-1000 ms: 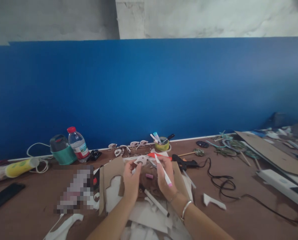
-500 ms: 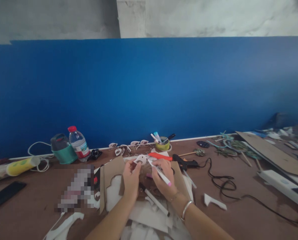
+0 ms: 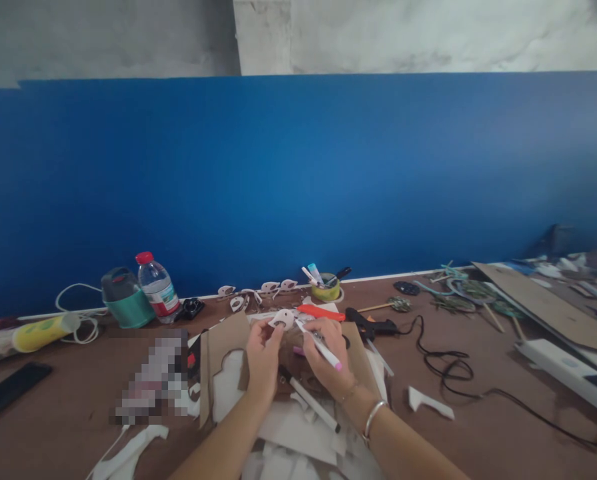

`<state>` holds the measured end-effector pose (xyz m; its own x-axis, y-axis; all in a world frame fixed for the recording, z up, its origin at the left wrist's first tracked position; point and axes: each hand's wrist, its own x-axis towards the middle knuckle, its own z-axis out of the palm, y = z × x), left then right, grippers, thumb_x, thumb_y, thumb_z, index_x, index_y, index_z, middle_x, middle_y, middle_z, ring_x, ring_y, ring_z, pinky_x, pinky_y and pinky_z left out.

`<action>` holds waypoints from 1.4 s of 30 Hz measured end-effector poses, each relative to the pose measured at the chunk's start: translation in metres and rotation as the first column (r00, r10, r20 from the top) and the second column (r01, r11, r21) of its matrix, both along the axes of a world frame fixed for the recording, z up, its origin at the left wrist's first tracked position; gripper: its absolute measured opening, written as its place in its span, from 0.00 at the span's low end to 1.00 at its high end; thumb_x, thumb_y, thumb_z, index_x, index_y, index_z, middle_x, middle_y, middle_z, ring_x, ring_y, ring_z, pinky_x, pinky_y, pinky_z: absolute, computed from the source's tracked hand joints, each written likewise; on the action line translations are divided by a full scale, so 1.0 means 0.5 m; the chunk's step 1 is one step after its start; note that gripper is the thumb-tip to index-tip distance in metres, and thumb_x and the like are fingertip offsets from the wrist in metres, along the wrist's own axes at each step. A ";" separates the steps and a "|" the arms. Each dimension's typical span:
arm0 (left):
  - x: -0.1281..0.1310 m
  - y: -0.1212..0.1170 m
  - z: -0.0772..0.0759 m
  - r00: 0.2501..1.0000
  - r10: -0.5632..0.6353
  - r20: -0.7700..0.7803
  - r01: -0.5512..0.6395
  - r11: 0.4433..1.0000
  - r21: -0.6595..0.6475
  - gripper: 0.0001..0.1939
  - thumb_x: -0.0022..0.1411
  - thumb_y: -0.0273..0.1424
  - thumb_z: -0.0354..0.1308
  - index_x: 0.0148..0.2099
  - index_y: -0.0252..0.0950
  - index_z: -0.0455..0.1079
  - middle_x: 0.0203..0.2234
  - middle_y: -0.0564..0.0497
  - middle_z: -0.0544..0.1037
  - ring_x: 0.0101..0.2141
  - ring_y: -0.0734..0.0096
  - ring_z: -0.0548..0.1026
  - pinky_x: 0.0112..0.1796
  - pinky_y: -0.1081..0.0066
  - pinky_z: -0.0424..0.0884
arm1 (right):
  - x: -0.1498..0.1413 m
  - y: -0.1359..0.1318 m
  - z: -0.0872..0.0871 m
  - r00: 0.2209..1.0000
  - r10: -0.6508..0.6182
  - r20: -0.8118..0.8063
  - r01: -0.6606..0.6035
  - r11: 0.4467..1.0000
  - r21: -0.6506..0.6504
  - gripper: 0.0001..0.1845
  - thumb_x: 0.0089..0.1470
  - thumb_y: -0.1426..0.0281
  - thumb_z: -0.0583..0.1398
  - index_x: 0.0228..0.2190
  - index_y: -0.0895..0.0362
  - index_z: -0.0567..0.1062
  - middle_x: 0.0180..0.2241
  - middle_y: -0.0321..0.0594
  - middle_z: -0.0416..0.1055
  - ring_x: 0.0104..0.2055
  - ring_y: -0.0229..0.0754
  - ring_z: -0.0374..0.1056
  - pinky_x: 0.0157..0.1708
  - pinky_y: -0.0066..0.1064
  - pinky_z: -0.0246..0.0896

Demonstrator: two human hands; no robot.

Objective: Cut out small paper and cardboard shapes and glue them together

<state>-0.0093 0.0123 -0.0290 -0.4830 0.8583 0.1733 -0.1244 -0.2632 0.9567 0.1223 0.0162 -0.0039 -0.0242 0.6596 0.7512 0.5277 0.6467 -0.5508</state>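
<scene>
1. White cut-out: held up over the middle of the table, pinched in the L hand, thumb & fingers at its L end. L grip = closed on it.
2. State of it: shape is cut, opening in its lower part, 1 small dark dot visible. Rest of the face looks mostly plain, so prob. only part-marked; fine detail too small to tell.
3. Marker: R grip closed round it, R hand holding it slanted, pink end toward the wrist. Tip at or just beside the cut-out's R edge; can't tell if touching.
4. Far side, nr the wall: a row of similar cut-outs w/ darker patches, apparently further along than the held 1. Exact no. unclear, some overlap. How many are left = can't tell.
5. Under/around the hands: cardboard, white scraps, a black-capped pen lying across them, & a small pink cap between the hands, partly hidden by the R.
6. Just beyond the R hand: orange-red tool; to its R, black glue gun w/ cord. Pens stand in a yellow-green holder nr the wall.
7. Far L: bottle upright, phone flat.
</scene>
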 end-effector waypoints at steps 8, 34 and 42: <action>-0.002 0.002 -0.002 1.000 -0.002 -0.010 0.002 1.000 0.006 0.17 0.51 0.39 0.62 0.41 0.35 0.70 0.34 0.47 0.78 0.36 0.64 0.76 0.40 0.65 0.69 | 0.002 -0.002 0.000 1.000 -0.001 0.007 0.001 1.000 0.004 0.06 0.49 0.75 0.54 0.26 0.53 0.70 0.27 0.37 0.72 0.32 0.44 0.68 0.39 0.37 0.59; -0.003 -0.001 0.002 0.999 -0.011 -0.035 0.012 1.000 0.018 0.17 0.50 0.40 0.63 0.40 0.35 0.71 0.33 0.47 0.78 0.35 0.64 0.75 0.39 0.66 0.69 | 0.003 0.001 0.000 1.000 0.008 0.020 -0.008 1.000 0.005 0.06 0.49 0.75 0.54 0.28 0.53 0.70 0.29 0.38 0.74 0.34 0.45 0.69 0.39 0.38 0.59; -0.002 -0.002 0.004 1.000 -0.011 -0.015 0.011 1.000 0.010 0.18 0.51 0.40 0.62 0.41 0.35 0.70 0.34 0.47 0.78 0.36 0.64 0.76 0.40 0.66 0.69 | 0.003 0.000 0.000 1.000 -0.001 0.031 0.001 1.000 0.005 0.07 0.48 0.75 0.54 0.27 0.53 0.70 0.27 0.37 0.73 0.32 0.44 0.69 0.39 0.38 0.60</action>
